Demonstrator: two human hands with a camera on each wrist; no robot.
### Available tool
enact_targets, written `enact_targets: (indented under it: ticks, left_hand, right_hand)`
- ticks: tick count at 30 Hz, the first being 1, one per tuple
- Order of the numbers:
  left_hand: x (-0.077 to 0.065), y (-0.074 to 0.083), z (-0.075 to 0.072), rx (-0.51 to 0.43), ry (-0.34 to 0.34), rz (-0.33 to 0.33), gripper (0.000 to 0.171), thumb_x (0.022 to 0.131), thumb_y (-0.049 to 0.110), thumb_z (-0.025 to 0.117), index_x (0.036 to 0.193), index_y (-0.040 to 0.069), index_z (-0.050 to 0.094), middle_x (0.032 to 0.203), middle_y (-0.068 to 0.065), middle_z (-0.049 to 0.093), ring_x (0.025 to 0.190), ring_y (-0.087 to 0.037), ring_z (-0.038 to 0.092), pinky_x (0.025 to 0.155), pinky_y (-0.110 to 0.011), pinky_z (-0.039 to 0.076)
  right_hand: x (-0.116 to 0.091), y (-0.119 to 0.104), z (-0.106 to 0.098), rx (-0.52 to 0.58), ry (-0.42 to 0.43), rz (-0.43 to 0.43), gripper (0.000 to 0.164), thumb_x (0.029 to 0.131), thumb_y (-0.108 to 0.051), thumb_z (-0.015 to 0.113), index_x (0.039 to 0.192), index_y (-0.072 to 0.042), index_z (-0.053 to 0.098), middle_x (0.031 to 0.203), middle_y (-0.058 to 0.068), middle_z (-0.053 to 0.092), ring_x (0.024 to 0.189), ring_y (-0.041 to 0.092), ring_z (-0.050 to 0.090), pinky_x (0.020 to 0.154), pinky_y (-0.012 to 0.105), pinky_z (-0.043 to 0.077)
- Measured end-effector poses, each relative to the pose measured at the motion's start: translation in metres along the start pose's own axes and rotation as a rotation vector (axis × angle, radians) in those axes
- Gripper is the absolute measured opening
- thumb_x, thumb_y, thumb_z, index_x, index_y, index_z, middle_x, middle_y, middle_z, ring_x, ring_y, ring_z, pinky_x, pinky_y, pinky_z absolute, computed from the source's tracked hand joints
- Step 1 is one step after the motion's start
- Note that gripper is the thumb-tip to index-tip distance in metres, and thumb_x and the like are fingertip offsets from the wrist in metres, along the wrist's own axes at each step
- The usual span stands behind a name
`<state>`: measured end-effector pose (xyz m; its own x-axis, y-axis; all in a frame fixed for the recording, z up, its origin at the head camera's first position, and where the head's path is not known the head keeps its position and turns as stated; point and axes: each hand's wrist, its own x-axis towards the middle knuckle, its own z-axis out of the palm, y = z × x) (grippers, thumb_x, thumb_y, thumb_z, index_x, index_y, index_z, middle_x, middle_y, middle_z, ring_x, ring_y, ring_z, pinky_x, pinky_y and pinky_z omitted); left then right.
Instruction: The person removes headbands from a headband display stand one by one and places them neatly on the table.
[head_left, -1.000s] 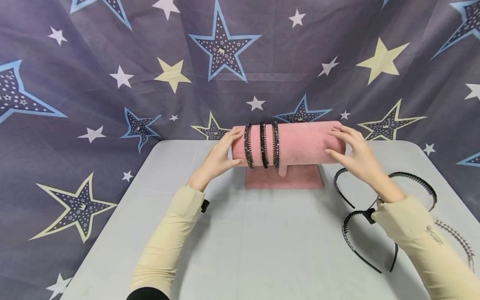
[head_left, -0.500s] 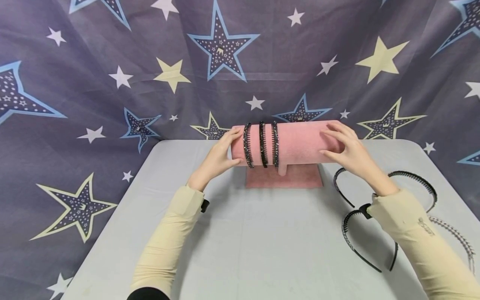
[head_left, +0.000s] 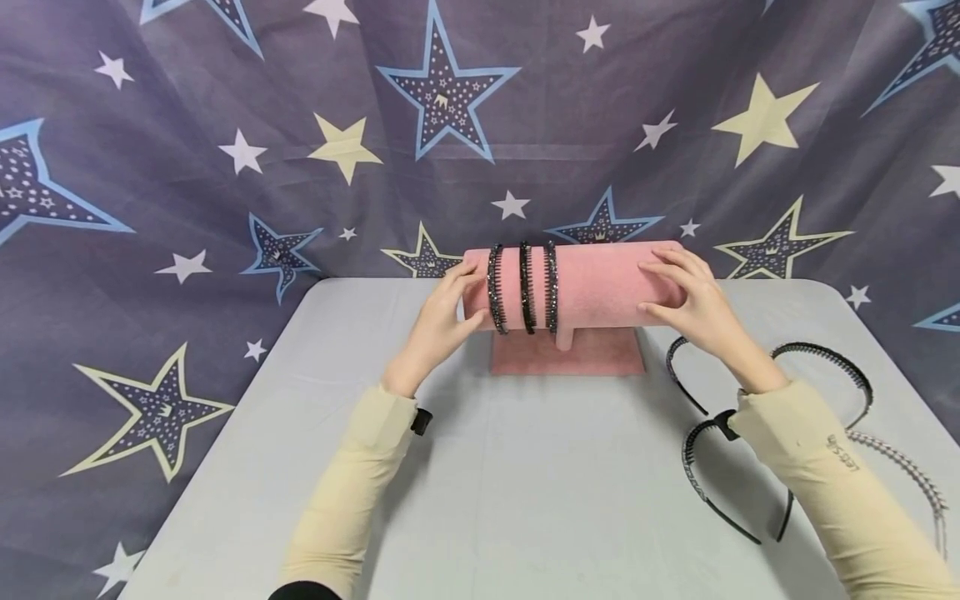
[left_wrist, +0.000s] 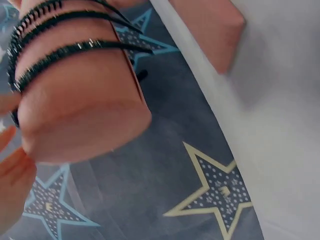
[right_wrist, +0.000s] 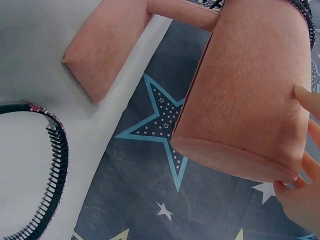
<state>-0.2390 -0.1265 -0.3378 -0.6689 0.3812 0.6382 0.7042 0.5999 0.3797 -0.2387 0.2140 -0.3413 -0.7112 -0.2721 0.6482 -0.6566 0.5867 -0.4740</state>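
Note:
A pink padded roll (head_left: 603,285) stands on a post over a flat pink base (head_left: 585,358). Three black beaded headbands with comb teeth sit round its left half; the leftmost headband (head_left: 496,292) is nearest the end. My left hand (head_left: 437,329) holds the left end, fingers above and thumb below, close beside that headband. In the left wrist view, its fingers (left_wrist: 16,182) touch the roll's edge. With spread fingers and thumb, my right hand (head_left: 703,307) grips the bare right end. The right wrist view shows that hand (right_wrist: 304,202) at the roll's rim.
On the right of the white table (head_left: 562,483) lie several more headbands: a black one (head_left: 686,454) in front, another black one (head_left: 850,367) behind my forearm, and a pale beaded one (head_left: 918,475) at the edge. A star-print curtain (head_left: 300,83) hangs behind.
My right hand has shifted left, further onto the roll's end. My left wrist and forearm have moved slightly right, with the fingers still at the left end. The roll stays in place.

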Motion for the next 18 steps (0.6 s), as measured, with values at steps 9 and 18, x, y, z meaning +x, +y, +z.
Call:
enact_targets:
  ticks: [9,18]
  left_hand:
    - [-0.004,0.024,0.007,-0.002,0.238,-0.048,0.025,0.074,0.000,0.065,0.098,-0.004,0.059,0.091,-0.014,0.057,0.082,-0.024,0.054,0.076,-0.031,0.048]
    - [-0.009,0.032,0.019,-0.045,0.280,-0.157,0.027,0.073,0.001,0.067,0.096,-0.005,0.056,0.084,-0.015,0.057,0.069,-0.023,0.058,0.060,-0.029,0.051]
  right_hand:
    - [0.001,0.001,0.001,0.018,0.002,0.000,0.050,0.062,0.004,0.075,0.109,0.002,0.059,0.124,0.020,0.046,0.122,0.035,0.029,0.103,0.047,0.022]
    - [0.000,0.003,0.001,0.029,0.003,0.005,0.050,0.062,0.005,0.075,0.110,0.002,0.059,0.125,0.021,0.045,0.122,0.038,0.029,0.102,0.050,0.022]
